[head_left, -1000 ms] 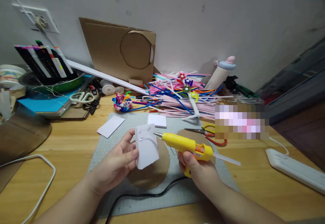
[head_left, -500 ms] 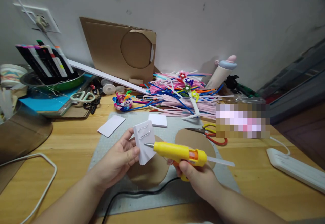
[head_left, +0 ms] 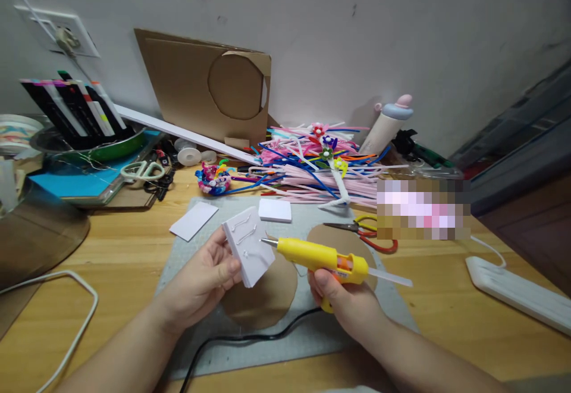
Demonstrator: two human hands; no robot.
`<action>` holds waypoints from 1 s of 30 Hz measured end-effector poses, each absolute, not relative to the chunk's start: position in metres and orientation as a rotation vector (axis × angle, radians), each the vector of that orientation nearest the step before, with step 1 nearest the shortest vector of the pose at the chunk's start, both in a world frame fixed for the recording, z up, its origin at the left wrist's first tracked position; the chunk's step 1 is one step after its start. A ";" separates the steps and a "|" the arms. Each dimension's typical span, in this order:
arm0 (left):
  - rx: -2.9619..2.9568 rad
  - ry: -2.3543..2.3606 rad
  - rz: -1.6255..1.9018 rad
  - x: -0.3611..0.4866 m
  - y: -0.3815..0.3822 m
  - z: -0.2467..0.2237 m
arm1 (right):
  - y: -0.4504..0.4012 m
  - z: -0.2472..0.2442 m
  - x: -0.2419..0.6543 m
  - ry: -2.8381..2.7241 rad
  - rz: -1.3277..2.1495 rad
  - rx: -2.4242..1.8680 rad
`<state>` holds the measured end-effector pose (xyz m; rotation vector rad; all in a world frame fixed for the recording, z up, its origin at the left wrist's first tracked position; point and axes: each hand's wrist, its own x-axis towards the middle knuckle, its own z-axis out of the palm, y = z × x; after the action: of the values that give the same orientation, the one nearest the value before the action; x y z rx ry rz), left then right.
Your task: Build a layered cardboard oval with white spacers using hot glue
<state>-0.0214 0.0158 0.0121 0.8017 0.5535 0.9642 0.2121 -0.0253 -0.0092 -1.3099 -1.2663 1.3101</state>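
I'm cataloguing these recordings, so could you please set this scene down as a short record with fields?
Left hand: holds stack of white cards
Glue: two lines and a small blob on the stack's face
Right hand: grips yellow hot glue gun
Nozzle: points toward the stack; contact unclear
On cutting mat: left cardboard disc, right cardboard disc
Behind mat: pipe cleaners

The glue gun (head_left: 310, 252) looks plastic, its nozzle (head_left: 270, 242) shiny metal, the white block (head_left: 256, 262) matt.
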 end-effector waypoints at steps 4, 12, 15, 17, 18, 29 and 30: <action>0.803 0.557 0.955 -0.022 0.015 0.012 | -0.023 -0.008 0.212 -1.235 1.295 -1.443; 0.803 0.768 1.055 -0.025 0.020 0.004 | -0.018 0.004 0.216 -1.386 1.079 -1.416; 0.814 0.719 1.067 -0.025 0.022 0.008 | -0.020 0.005 0.217 -1.377 1.186 -1.326; 0.822 0.667 1.046 -0.026 0.023 0.009 | -0.021 0.004 0.216 -1.336 1.340 -1.306; 0.818 0.656 1.034 -0.026 0.023 0.009 | -0.022 0.003 0.215 -1.316 1.413 -1.301; 0.812 0.618 1.002 -0.026 0.020 0.011 | -0.023 -0.003 0.213 -1.279 1.541 -1.294; 0.813 0.618 0.997 -0.026 0.020 0.011 | -0.023 -0.003 0.213 -1.278 1.514 -1.300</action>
<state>-0.0263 0.0200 0.0111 0.8126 0.6184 0.9965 0.2132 -0.0226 -0.0032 -1.2998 -1.2782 1.5140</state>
